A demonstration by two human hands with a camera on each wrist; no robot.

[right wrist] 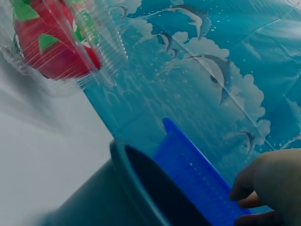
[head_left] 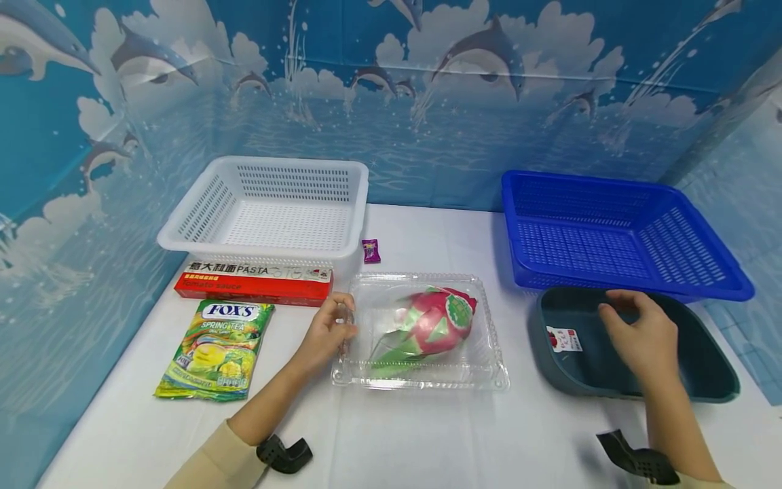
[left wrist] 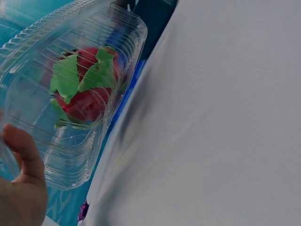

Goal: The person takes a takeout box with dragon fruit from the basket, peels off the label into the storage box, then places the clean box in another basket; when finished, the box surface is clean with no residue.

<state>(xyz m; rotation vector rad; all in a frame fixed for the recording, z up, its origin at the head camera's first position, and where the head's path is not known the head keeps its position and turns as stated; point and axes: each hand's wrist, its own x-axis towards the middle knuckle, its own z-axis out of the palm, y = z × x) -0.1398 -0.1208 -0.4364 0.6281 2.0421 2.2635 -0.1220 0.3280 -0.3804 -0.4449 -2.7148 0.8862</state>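
Observation:
My left hand (head_left: pixel 325 333) grips the left edge of a clear plastic clamshell box (head_left: pixel 427 382), thumb on its near side. Inside the box lies a red dragon fruit (head_left: pixel 442 322) with green scales, seen through the ribbed plastic. In the left wrist view the box (left wrist: pixel 70 172) is tilted, and a shadow falls on the white cloth beside it. Over the dark green basin (head_left: pixel 552 370), my right hand (head_left: pixel 644 339) hangs with loosely bent fingers and nothing visible between them. A small red and white label (head_left: pixel 565 339) shows on the basin's inside.
A white basket (head_left: pixel 293 224) stands back left, with a red pasta box (head_left: pixel 253 288) and a green Fox's candy bag (head_left: pixel 216 350) in front. A purple wrapped candy (head_left: pixel 370 251) lies behind the clamshell. Behind the basin stands a blue basket (head_left: pixel 611 251), near the dolphin-printed curtain (head_left: pixel 427 136).

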